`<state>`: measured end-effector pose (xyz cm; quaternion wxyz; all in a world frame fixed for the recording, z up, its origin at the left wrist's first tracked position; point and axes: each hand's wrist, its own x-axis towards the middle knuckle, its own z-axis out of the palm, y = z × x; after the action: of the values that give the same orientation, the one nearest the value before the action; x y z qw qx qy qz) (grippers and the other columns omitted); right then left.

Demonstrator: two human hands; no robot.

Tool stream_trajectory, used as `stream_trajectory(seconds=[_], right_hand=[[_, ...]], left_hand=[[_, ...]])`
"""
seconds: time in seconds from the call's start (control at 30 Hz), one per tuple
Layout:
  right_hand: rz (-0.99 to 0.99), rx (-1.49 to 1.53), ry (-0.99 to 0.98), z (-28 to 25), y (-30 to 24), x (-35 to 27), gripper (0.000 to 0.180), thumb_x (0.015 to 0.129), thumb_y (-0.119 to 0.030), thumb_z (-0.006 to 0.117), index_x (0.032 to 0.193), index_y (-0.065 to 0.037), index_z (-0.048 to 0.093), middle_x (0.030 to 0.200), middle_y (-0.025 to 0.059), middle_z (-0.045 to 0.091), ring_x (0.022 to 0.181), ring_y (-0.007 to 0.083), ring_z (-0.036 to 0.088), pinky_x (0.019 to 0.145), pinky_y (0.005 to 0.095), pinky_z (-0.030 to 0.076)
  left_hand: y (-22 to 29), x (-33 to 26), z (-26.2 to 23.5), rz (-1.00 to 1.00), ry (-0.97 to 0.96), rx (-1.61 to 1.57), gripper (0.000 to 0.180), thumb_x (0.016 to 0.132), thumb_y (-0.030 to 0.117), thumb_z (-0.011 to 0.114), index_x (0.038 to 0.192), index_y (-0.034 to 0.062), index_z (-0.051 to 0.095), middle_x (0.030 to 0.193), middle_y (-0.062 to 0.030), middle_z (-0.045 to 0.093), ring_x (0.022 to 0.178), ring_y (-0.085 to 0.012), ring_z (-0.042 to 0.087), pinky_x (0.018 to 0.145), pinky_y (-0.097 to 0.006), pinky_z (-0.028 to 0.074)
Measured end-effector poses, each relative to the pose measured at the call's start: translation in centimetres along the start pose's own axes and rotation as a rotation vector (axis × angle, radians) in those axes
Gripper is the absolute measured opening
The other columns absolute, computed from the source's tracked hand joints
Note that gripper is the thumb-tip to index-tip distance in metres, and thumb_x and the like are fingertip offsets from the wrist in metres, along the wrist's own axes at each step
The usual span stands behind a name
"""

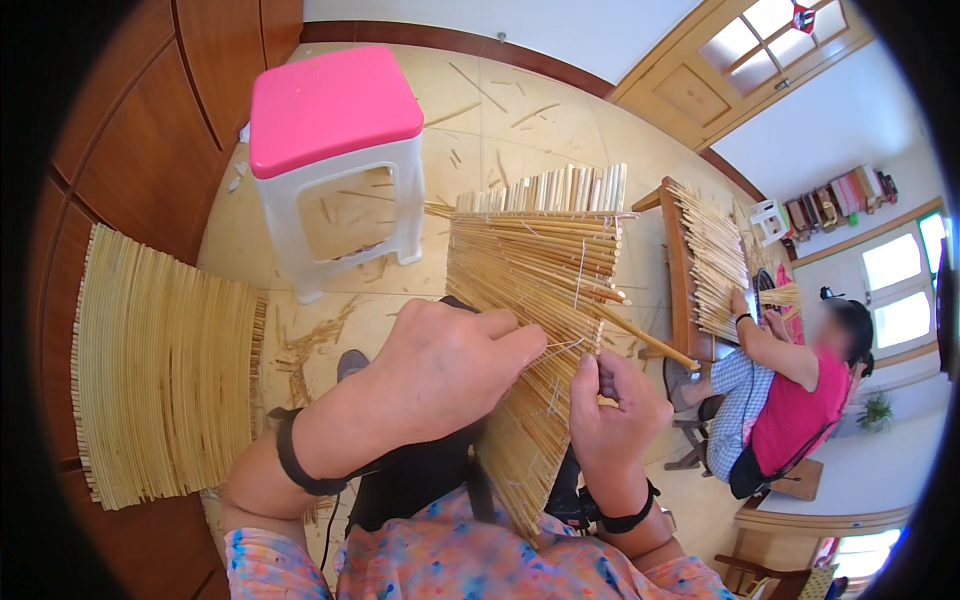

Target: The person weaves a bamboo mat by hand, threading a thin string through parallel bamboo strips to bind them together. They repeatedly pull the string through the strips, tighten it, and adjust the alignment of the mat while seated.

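Note:
A mat of thin straw-coloured reeds (520,262), tied with white string, lies across my lap and stretches away in front of me. My left hand (450,350) is closed above the mat, pinching a white string (568,344) that runs to the reed ends at the mat's right side. Close by, my right hand (622,405) is closed with thumb and fingertips together at that edge; what lies between them is hidden. One thicker reed (650,335) sticks out to the right beyond the others.
A white stool with a pink top (335,110) stands ahead on the left. Another reed mat (165,370) leans by the brown cabinets (140,130). Reed scraps litter the tiled floor (470,130). On the right, a person in pink (800,400) works reeds on a wooden bench (680,290).

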<state>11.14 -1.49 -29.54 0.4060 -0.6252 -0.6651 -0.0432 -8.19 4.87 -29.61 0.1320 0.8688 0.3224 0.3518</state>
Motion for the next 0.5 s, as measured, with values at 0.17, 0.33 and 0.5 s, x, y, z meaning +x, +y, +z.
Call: stream_trajectory(seconds=[0.17,0.33,0.5], right_hand=[[0.002,-0.005,0.017,0.09,0.08,-0.17,0.013,0.078,0.0,0.074,0.09,0.002,0.069,0.066,0.0112,0.066,0.054,0.0184,0.067,0.052,0.0276,0.053],[-0.007,-0.01,0.026,0.26,0.13,-0.15,0.013,0.078,0.0,0.074,0.09,0.002,0.07,0.066,0.0111,0.066,0.054,0.0184,0.066,0.051,0.0278,0.052],[-0.006,0.025,0.021,0.23,0.26,-0.13,0.012,0.078,0.002,0.074,0.09,0.002,0.07,0.067,0.0115,0.066,0.054,0.0184,0.066,0.051,0.0279,0.052]], left_hand=[[0.0,0.11,0.1,0.031,0.047,-0.073,0.008,0.076,0.011,0.066,0.083,0.0094,0.062,0.068,-0.0049,0.058,0.06,-0.0271,0.064,0.047,-0.039,0.049],[-0.04,0.27,0.15,0.068,0.047,-0.119,0.006,0.076,0.011,0.062,0.08,0.008,0.06,0.07,-0.0063,0.059,0.061,-0.0285,0.065,0.049,-0.04,0.052],[-0.11,0.4,0.31,0.067,0.052,-0.11,0.005,0.076,0.011,0.062,0.079,0.0078,0.059,0.07,-0.0062,0.059,0.061,-0.0281,0.065,0.049,-0.039,0.052]])
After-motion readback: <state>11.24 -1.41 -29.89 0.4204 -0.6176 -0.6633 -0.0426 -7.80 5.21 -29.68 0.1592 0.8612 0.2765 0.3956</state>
